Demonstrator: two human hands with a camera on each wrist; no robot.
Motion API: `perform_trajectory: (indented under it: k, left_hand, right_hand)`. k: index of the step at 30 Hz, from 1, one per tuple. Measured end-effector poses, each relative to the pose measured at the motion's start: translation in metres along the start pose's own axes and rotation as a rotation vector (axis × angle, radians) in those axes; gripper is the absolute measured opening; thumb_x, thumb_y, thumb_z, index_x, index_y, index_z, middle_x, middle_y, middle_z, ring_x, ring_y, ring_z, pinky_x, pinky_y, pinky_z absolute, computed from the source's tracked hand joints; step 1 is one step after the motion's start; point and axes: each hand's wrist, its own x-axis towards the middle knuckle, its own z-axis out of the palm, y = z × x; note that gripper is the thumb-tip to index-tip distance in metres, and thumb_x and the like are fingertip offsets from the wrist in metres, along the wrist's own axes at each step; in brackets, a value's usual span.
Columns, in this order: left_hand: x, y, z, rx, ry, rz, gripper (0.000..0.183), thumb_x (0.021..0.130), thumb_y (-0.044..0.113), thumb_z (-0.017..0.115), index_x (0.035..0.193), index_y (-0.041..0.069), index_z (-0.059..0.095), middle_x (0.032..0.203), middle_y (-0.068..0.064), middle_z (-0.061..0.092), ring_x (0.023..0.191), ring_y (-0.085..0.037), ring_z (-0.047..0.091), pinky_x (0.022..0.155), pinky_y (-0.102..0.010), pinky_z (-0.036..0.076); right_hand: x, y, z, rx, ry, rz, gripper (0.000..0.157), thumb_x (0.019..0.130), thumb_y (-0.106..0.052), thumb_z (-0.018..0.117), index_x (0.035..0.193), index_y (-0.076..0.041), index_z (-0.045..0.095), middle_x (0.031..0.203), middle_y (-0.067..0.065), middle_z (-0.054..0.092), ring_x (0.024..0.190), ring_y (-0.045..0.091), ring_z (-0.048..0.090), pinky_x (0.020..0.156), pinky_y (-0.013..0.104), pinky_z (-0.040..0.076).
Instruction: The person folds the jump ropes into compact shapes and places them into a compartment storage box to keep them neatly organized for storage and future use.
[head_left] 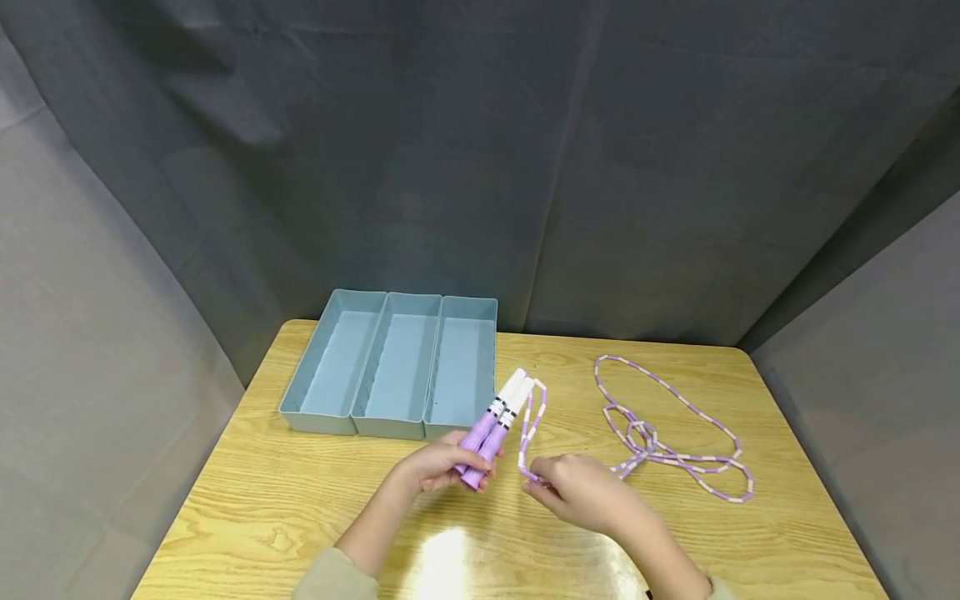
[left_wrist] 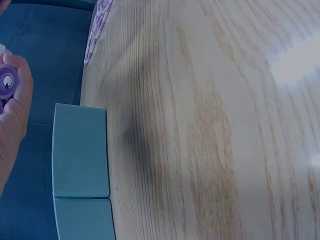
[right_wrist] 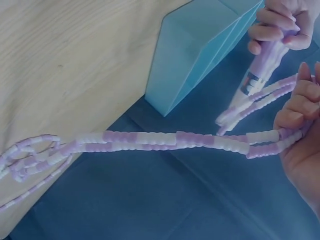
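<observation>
My left hand (head_left: 450, 465) grips the two purple-and-white handles (head_left: 491, 433) of a beaded jump rope side by side, their white ends pointing up and away. From those ends the purple-and-white beaded cord (head_left: 525, 425) loops down to my right hand (head_left: 581, 492), which pinches it just right of the handles. In the right wrist view two strands (right_wrist: 170, 140) run side by side out of the right hand (right_wrist: 300, 130) toward the tabletop. The rest of the cord (head_left: 675, 458) lies in tangled loops on the right of the table. At the left wrist view's edge, a handle's round end (left_wrist: 7, 81) shows.
A blue-grey bin (head_left: 390, 429) with three long compartments, nothing in them, stands at the back left of the wooden table (head_left: 300, 500), just behind the left hand. Dark curtain (head_left: 420, 167) hangs behind the table, with grey panels (head_left: 97, 333) on both sides.
</observation>
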Motion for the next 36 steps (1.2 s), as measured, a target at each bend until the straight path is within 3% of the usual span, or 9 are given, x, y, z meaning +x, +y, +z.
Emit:
perform_trajectory:
  k: [16, 22, 28, 36]
  left_hand:
    - [0.0, -0.002, 0.004, 0.2, 0.036, -0.09, 0.029, 0.076, -0.004, 0.058, 0.104, -0.009, 0.053, 0.075, -0.01, 0.059, 0.057, -0.014, 0.058, 0.053, -0.022, 0.053]
    - [0.0, -0.003, 0.006, 0.308, 0.046, -0.124, 0.036, 0.072, -0.004, 0.06, 0.104, -0.016, 0.048, 0.069, -0.012, 0.057, 0.053, -0.014, 0.057, 0.051, -0.022, 0.052]
    - [-0.001, -0.001, 0.009, 0.431, -0.005, -0.154, 0.027, 0.071, -0.004, 0.06, 0.097, -0.009, 0.052, 0.066, -0.009, 0.057, 0.051, -0.013, 0.056, 0.049, -0.021, 0.051]
    - [0.0, -0.001, 0.012, 0.495, -0.154, -0.239, 0.032, 0.073, -0.005, 0.059, 0.099, -0.021, 0.049, 0.064, -0.008, 0.058, 0.049, -0.011, 0.055, 0.046, -0.019, 0.049]
  right_hand:
    - [0.014, -0.008, -0.008, -0.033, -0.18, -0.027, 0.029, 0.084, -0.022, 0.062, 0.062, -0.019, 0.044, 0.053, -0.016, 0.033, 0.046, -0.002, 0.027, 0.039, 0.016, 0.024]
    - [0.021, -0.009, -0.011, -0.016, -0.228, -0.036, 0.029, 0.082, -0.021, 0.063, 0.061, -0.019, 0.044, 0.054, -0.015, 0.031, 0.047, -0.002, 0.025, 0.039, 0.016, 0.021]
    - [0.028, -0.011, -0.014, -0.014, -0.278, -0.08, 0.036, 0.084, -0.025, 0.062, 0.057, -0.02, 0.038, 0.051, -0.015, 0.025, 0.046, -0.001, 0.021, 0.039, 0.016, 0.017]
    - [0.042, -0.012, -0.021, 0.07, -0.386, -0.082, 0.037, 0.087, -0.024, 0.06, 0.056, -0.02, 0.04, 0.048, -0.015, 0.026, 0.043, -0.001, 0.021, 0.038, 0.016, 0.016]
